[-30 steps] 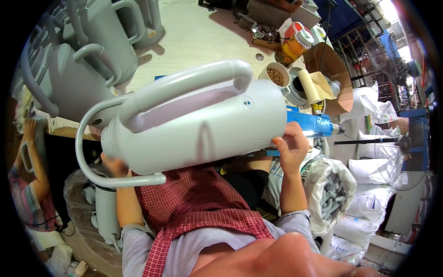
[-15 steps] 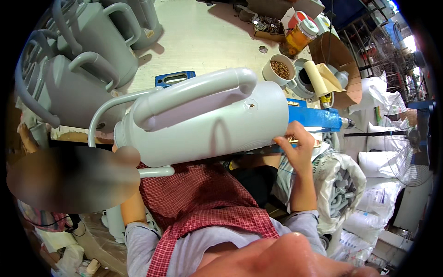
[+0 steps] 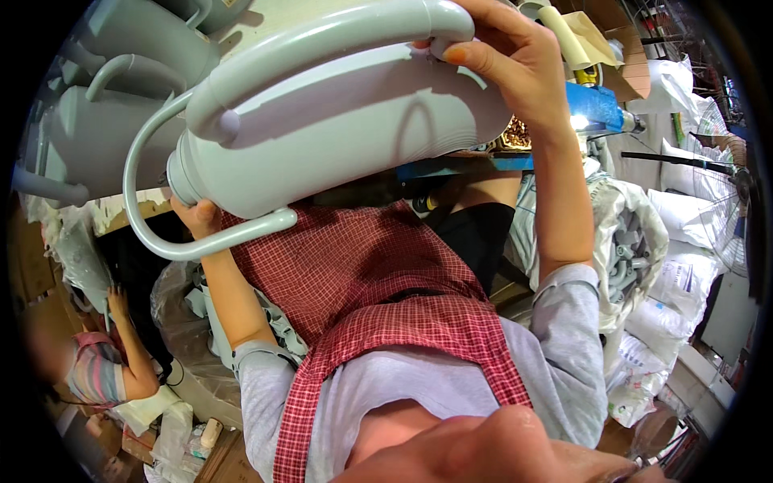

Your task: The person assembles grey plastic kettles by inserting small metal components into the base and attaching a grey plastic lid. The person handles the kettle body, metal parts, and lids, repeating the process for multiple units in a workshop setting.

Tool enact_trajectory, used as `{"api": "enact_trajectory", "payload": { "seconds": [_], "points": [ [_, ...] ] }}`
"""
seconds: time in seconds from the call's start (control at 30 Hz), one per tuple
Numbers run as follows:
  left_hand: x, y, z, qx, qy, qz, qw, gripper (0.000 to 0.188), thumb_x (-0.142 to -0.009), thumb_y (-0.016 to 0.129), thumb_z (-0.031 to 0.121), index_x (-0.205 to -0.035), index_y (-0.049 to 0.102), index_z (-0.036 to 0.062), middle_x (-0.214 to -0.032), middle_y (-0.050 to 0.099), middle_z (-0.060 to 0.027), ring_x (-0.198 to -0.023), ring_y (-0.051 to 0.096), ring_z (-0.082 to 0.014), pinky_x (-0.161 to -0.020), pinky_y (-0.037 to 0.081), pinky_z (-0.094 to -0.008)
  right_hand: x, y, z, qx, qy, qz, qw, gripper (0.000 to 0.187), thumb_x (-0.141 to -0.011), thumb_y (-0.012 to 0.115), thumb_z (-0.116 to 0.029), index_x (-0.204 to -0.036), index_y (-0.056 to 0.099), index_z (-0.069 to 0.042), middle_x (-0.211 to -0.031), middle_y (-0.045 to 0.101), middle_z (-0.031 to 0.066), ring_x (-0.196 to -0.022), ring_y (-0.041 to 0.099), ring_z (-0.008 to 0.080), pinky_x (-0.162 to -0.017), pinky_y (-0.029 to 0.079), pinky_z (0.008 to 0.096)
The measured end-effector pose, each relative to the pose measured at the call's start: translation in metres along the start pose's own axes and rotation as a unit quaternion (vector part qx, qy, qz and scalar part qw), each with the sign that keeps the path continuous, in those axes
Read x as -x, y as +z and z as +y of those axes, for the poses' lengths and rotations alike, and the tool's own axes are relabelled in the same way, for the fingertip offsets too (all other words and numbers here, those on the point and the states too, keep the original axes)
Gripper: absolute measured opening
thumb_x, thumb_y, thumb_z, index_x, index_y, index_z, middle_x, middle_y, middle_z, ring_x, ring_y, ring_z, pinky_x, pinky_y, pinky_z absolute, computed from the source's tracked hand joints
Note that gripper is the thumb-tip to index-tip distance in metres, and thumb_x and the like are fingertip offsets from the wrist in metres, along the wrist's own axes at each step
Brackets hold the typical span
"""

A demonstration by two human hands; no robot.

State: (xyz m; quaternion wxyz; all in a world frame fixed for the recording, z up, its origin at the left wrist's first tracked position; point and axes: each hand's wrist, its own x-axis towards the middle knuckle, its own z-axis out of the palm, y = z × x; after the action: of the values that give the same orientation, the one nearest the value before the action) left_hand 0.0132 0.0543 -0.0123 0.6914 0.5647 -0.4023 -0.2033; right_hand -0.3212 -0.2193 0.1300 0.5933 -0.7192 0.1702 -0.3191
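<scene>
A large grey thermos jug (image 3: 322, 145) lies on its side across my lap, its neck to the left. My left hand (image 3: 197, 216) grips it at the neck rim, with some fingers hidden behind the rim. A thin curved carrying handle (image 3: 137, 193) loops round that end. Along the upper side runs the thick side handle (image 3: 322, 48). My right hand (image 3: 523, 68) closes on the far right end of this handle, thumb against its foot and the other fingers partly hidden behind.
More grey jugs (image 3: 105, 137) stand at the left. Right of the jug are a tray of small brass-coloured parts (image 3: 515, 135) and a blue tool (image 3: 596, 109). A sack of grey plastic pieces (image 3: 632, 258) sits beside my right arm. A co-worker's arm (image 3: 138, 362) shows lower left.
My right hand has risen from below the jug's base to the end of the side handle. The jug has shifted up and left and appears closer. My view has moved too.
</scene>
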Motion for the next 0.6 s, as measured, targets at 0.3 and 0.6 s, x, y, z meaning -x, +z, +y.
{"api": "enact_trajectory", "payload": {
  "seconds": [0.3,0.6],
  "points": [
    [0.001,0.002,-0.007,0.021,-0.015,0.0,1.0,0.093,-0.064,0.084,0.059,-0.121,0.056,-0.0083,-0.114,0.064,-0.011,-0.1,0.063,-0.0208,-0.089,0.05,-0.0345,-0.001,-0.006,-0.007,0.093,0.018,-0.03,0.995,0.044,-0.08,0.075,-0.003,-0.12,0.06,0.007,-0.107,0.065,0.0065,-0.095,0.061,0.0111,-0.083,0.051,0.0242],
    [-0.009,0.019,0.006,-0.039,0.016,-0.015,0.999,0.1,-0.07,0.072,0.07,-0.127,0.049,-0.0081,-0.117,0.062,-0.0125,-0.099,0.065,-0.0206,-0.082,0.056,-0.0339,0.001,-0.009,-0.003,-0.029,0.036,-0.024,0.999,0.042,-0.084,0.07,-0.001,-0.123,0.057,0.005,-0.103,0.067,0.0081,-0.093,0.064,0.0125,-0.08,0.052,0.0239]
  ]
}}
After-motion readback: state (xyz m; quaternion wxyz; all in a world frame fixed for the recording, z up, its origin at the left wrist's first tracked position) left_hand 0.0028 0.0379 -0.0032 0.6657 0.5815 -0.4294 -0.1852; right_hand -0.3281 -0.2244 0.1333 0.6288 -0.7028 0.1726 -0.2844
